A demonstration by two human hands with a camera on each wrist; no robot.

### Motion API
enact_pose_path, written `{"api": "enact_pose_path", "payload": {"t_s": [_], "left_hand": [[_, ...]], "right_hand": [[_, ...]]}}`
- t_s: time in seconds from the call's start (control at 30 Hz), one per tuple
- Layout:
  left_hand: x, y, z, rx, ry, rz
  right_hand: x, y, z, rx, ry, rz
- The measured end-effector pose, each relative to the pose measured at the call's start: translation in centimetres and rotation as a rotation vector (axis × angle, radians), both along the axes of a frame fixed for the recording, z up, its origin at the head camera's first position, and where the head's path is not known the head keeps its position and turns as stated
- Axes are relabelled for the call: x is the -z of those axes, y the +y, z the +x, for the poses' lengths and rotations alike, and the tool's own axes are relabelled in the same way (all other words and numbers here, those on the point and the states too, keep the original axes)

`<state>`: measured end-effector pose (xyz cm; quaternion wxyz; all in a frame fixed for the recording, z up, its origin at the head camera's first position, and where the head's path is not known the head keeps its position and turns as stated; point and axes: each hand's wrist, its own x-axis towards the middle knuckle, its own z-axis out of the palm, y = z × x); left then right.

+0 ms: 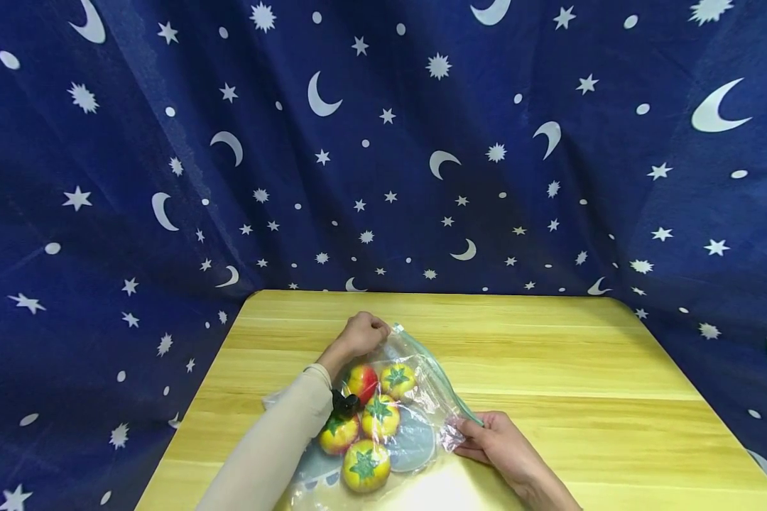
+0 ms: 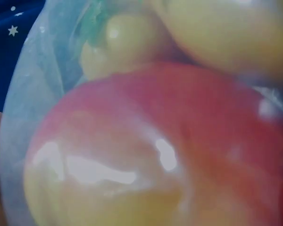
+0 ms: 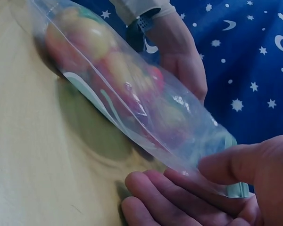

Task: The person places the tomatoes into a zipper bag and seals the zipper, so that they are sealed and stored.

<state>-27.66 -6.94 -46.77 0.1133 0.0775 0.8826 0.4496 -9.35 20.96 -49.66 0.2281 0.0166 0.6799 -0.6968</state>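
A clear zip bag [image 1: 431, 397] holds several yellow-and-red tomatoes [image 1: 381, 417] with green star-shaped tops. Its pale green zip strip [image 1: 444, 380] runs slantwise between my two hands. At the far end, my left hand [image 1: 361, 335] pinches the bag's corner beside the slider [image 1: 398, 328]; its fingertips are partly hidden. My right hand [image 1: 500, 446] grips the near end of the strip, with thumb above and fingers beneath the film in the right wrist view. A reddish tomato [image 2: 155, 141] fills the left wrist view, seen blurred through the plastic.
The bag lies on a light wooden table [image 1: 550, 348] with rounded far corners. A dark blue curtain [image 1: 409, 142] with white moons and stars hangs behind and at the sides. My left sleeve [image 1: 275, 440] reaches across the bag's left part and covers some of it.
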Motion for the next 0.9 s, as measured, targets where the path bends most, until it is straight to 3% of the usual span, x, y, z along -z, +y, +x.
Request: {"api": "enact_pose_path", "payload": {"t_s": [0.33,0.6,0.9], "left_hand": [[0.2,0.4,0.6,-0.052,0.045,0.026],[0.1,0.6,0.9,-0.086,0.071,0.060],[0.0,0.6,1.2,-0.080,0.100,0.078]], "right_hand": [[-1.0,0.5,-0.7,-0.030,0.093,0.072],[-3.5,0.7,-2.0,0.063,0.191,0.355],[-6.3,0.2,-3.9,0.090,0.328,0.524]]}}
